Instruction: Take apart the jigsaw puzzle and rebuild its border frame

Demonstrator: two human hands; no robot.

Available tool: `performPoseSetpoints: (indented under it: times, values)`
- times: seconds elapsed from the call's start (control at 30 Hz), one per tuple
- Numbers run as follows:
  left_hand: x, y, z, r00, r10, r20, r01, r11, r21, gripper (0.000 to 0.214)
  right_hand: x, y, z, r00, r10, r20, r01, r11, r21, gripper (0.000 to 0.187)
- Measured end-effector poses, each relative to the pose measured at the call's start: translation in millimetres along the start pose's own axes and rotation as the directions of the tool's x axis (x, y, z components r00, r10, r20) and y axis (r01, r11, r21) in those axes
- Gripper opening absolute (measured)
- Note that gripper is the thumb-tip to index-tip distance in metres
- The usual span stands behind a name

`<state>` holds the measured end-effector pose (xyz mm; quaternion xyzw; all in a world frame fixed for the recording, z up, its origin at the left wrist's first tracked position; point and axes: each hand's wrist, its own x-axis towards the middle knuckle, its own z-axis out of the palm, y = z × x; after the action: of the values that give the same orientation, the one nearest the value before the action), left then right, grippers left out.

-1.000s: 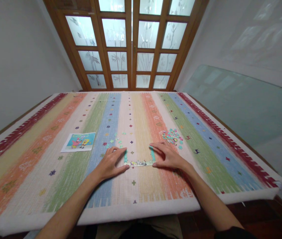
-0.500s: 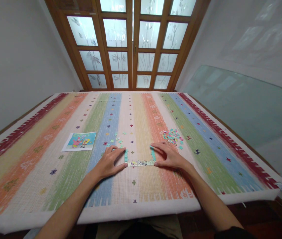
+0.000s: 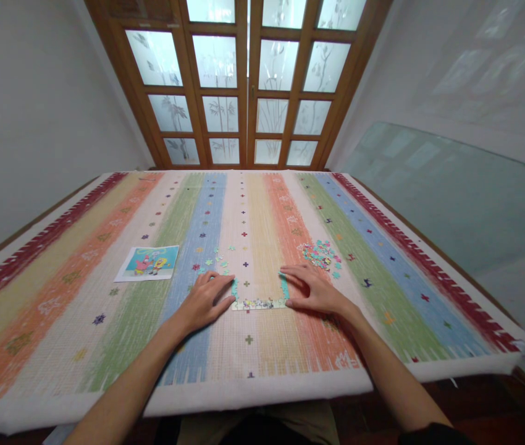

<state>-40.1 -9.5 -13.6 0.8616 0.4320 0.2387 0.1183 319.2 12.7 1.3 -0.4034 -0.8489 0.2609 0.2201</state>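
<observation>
A partly joined jigsaw puzzle border (image 3: 260,305) lies flat on the striped cloth, a U shape with its base toward me. My left hand (image 3: 203,304) rests at its left side, thumb near the lower left corner and fingertips at the top of the turquoise left strip (image 3: 235,288). On the other side, my right hand (image 3: 313,290) touches the right strip (image 3: 284,287), its fingertips at the top end and its thumb by the lower right corner. Thumb and fingers are spread apart on both hands. Striped cloth shows inside the border.
A heap of loose puzzle pieces (image 3: 322,254) lies beyond my right hand. Several turquoise pieces (image 3: 209,262) are scattered beyond my left hand. A printed cartoon picture (image 3: 147,264) lies at the left. The striped tablecloth (image 3: 123,346) hangs over the table's front edge.
My left thumb has shifted slightly away from the lower left corner, uncovering more of it. My right thumb has moved up a little; the puzzle border looks unchanged.
</observation>
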Motion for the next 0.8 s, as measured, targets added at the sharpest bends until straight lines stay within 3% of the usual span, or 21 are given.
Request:
performPoseSetpoints:
  times: [0.27, 0.4, 0.57, 0.8]
  values:
    - [2, 5, -4.5, 1.000, -0.023, 0.011, 0.024, 0.999, -0.044, 0.040, 0, 1, 2, 0.998, -0.037, -0.041, 0.036, 0.999, -0.025, 0.061]
    - [6, 2, -14.3, 0.998, -0.060, -0.035, 0.058, 0.997, -0.057, 0.036, 1, 3, 5, 0.996, -0.055, -0.070, 0.050, 0.996, -0.068, 0.061]
    - [16, -21, -34.6, 0.982, -0.130, -0.134, 0.131, 0.991, -0.003, 0.035, 7, 4, 7, 0.994, -0.057, -0.097, 0.047, 0.993, -0.108, 0.044]
    - [32, -54, -48.2, 0.984, -0.175, -0.014, 0.175, 0.976, 0.130, 0.033, 18, 1, 4, 0.990, -0.106, -0.093, 0.085, 0.975, -0.208, 0.022]
